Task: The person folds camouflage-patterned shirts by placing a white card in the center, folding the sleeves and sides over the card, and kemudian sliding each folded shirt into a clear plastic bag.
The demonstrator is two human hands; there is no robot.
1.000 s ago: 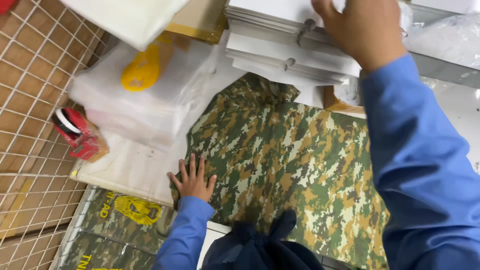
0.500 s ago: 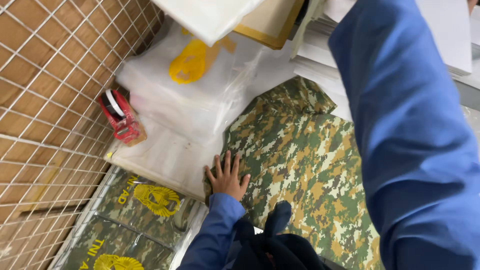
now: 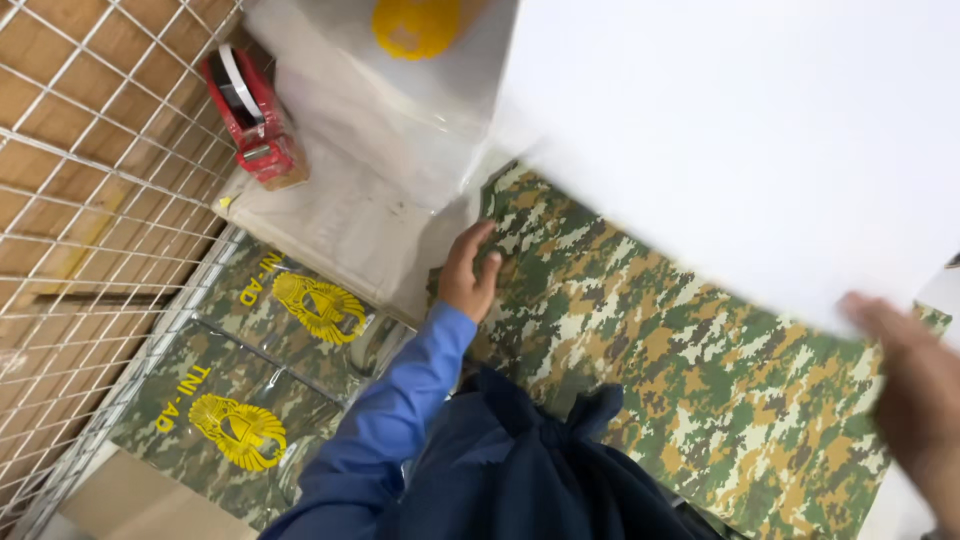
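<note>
While the white sheet (image 3: 740,130) slants across the upper right, the camouflage cloth (image 3: 690,370) lies spread beneath it, its long axis running toward the lower right. The left hand (image 3: 468,272) presses flat and open on the cloth's near corner; the right hand (image 3: 915,400), blurred, grips the sheet's lower edge.
</note>
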